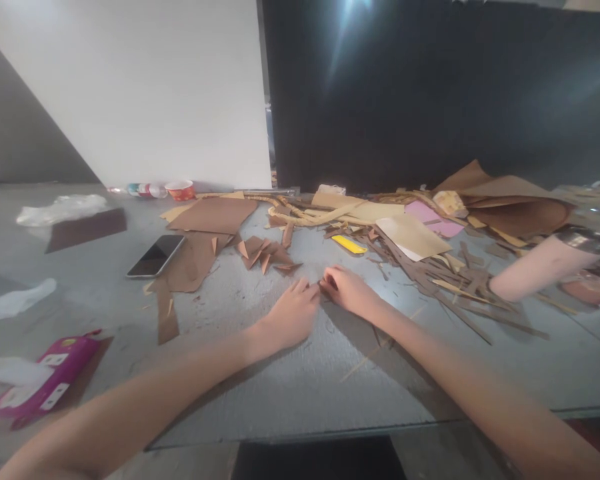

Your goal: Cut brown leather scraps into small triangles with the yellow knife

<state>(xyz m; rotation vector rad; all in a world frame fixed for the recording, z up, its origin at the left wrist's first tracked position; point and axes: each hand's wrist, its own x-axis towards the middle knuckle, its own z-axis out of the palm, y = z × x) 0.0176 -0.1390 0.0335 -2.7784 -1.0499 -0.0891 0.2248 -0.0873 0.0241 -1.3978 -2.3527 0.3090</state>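
My left hand (294, 312) rests low over the grey table (260, 393), fingers curled inward and closed. Facing it, my right hand (347, 288) is closed in a pinch, its fingertips nearly meeting the left ones. Something small and dark may sit between the fingertips, but I cannot make out what. Just beyond my hands lies a pile of folded brown leather-like pieces (267, 253) with pointed corners. A yellow utility knife (349, 244) lies behind my right hand. Brown sheets (215, 215) are stacked at the back left of the folded pieces.
A phone (156, 256) lies left on brown sheet material. Nearer is a magenta tissue pack (55, 377). Brown offcut strips (425, 273) spread to the right, beside a fallen pink tumbler (545, 267). A rolled brown sheet (520, 200) and a paper cup (180, 190) stand at the back.
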